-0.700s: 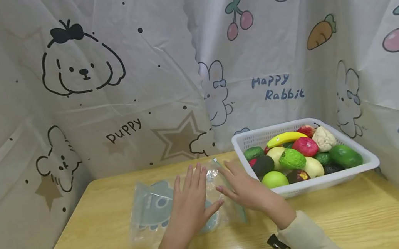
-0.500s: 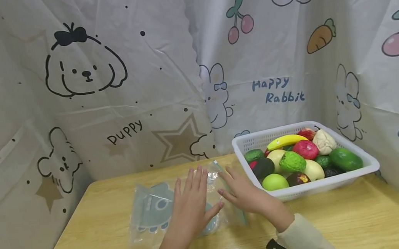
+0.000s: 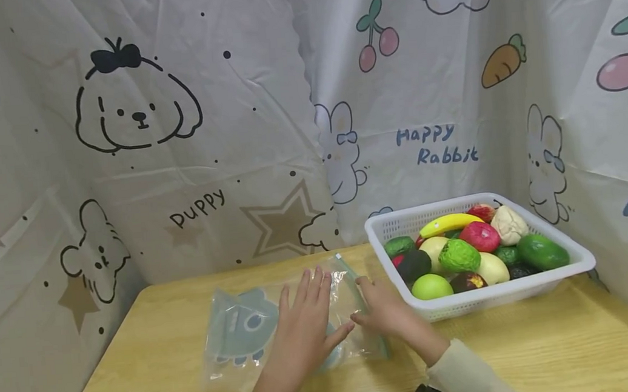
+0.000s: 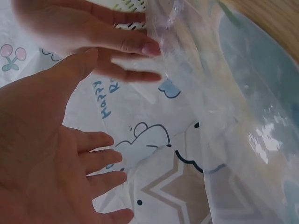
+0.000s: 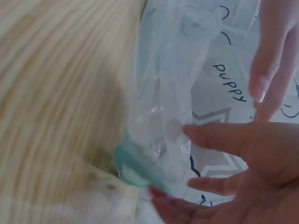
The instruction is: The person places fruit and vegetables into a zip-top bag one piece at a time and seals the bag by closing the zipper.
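Note:
A clear zip bag point(image 3: 232, 353) with a pale blue cartoon print lies on the wooden table, its green zip strip point(image 3: 348, 271) along the right edge. Over the middle of the bag is my left hand point(image 3: 301, 330), fingers straight and thumb spread out to the right, gripping nothing. My right hand point(image 3: 390, 309) is at the zip edge with its fingers bent a little. In the right wrist view a fingertip comes right up to the green strip point(image 5: 140, 163), while the thumb stands apart from the other fingers across the clear film.
Just right of the bag stands a white plastic basket point(image 3: 517, 291) heaped with fruit and vegetables, among them a banana point(image 3: 449, 223) and a green apple point(image 3: 432, 286). A printed cloth point(image 3: 220, 105) encloses the table point(image 3: 133, 354) at the back and sides.
The right hand has drawn in its fingers and shifted slightly right and down along the zip edge. My left hand has moved slightly to the right.

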`<state>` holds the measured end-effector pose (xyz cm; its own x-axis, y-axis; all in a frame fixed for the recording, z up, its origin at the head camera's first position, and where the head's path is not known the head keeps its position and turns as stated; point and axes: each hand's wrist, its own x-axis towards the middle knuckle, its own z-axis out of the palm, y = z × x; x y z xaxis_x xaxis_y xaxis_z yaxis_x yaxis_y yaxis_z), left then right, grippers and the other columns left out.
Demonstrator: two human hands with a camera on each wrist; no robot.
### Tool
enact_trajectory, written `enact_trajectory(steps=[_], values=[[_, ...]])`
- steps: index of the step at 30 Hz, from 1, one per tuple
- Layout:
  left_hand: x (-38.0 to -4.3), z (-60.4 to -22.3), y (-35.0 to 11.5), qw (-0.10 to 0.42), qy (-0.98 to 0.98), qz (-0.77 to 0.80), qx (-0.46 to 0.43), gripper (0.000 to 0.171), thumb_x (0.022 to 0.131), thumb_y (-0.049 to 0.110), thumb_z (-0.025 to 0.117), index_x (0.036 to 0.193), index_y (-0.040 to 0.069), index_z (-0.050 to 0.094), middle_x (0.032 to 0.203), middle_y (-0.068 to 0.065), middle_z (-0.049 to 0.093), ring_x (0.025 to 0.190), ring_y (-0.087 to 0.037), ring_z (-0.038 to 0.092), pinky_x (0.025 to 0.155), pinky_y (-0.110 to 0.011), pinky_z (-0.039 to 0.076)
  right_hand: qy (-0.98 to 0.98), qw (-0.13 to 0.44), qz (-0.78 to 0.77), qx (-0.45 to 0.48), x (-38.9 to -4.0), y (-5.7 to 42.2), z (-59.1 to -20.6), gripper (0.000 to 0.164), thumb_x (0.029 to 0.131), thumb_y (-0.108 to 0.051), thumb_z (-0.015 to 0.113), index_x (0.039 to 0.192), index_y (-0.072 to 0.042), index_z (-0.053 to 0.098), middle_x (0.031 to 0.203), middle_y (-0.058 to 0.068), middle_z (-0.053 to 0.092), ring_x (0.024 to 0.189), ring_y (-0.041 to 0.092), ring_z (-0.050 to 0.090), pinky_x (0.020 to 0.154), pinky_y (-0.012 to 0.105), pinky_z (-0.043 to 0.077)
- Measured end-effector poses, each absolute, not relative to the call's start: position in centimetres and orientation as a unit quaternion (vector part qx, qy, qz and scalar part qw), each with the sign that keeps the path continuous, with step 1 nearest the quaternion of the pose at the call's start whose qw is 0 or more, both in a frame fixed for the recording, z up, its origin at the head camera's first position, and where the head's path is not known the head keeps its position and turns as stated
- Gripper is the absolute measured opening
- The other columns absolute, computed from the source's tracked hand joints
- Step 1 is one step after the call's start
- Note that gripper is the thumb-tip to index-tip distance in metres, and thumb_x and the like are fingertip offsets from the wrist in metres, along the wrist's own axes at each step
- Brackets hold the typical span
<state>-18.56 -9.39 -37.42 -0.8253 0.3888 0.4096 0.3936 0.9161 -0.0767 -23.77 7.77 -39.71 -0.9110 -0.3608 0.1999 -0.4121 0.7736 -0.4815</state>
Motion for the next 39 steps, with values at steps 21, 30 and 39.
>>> enact_trajectory(steps=[21, 30, 39], values=[[-19.7, -35.5, -6.9, 0.231, -0.945, -0.177, -0.151, 0.07, 0.085, 0.044, 0.06, 0.133, -0.003, 0.043, 0.071, -0.007, 0.065, 0.047, -0.011, 0.047, 0.035, -0.023, 0.039, -0.663, -0.201, 0.694, 0.195, -24.0, 8.1, -36.0, 0.041, 0.099, -0.013, 0.036, 0.136, 0.005, 0.039, 0.114, 0.014, 0.059, 0.094, 0.013, 0.058, 0.084, 0.024, 0.05], [-19.0, -32.0, -6.7, 0.14, -0.96, -0.221, -0.099, 0.055, 0.08, -0.002, 0.055, 0.134, 0.001, 0.046, 0.067, -0.012, 0.061, 0.039, -0.013, 0.034, 0.034, -0.023, 0.029, -0.831, -0.005, 0.469, 0.299, -22.4, 7.0, -34.4, 0.037, 0.096, -0.014, 0.047, 0.132, -0.006, 0.05, 0.132, 0.026, 0.052, 0.118, 0.035, 0.05, 0.094, 0.056, 0.047], [-19.5, -29.5, -7.5, 0.188, -0.948, -0.241, -0.092, 0.037, 0.076, -0.012, 0.051, 0.112, -0.012, 0.061, 0.139, -0.021, 0.048, 0.1, -0.033, 0.061, 0.062, -0.035, 0.059, -0.923, 0.05, 0.299, 0.235, -21.5, 6.1, -33.2, 0.058, 0.087, -0.032, 0.062, 0.132, 0.001, 0.047, 0.143, 0.031, 0.036, 0.126, 0.041, 0.04, 0.101, 0.057, 0.042]])
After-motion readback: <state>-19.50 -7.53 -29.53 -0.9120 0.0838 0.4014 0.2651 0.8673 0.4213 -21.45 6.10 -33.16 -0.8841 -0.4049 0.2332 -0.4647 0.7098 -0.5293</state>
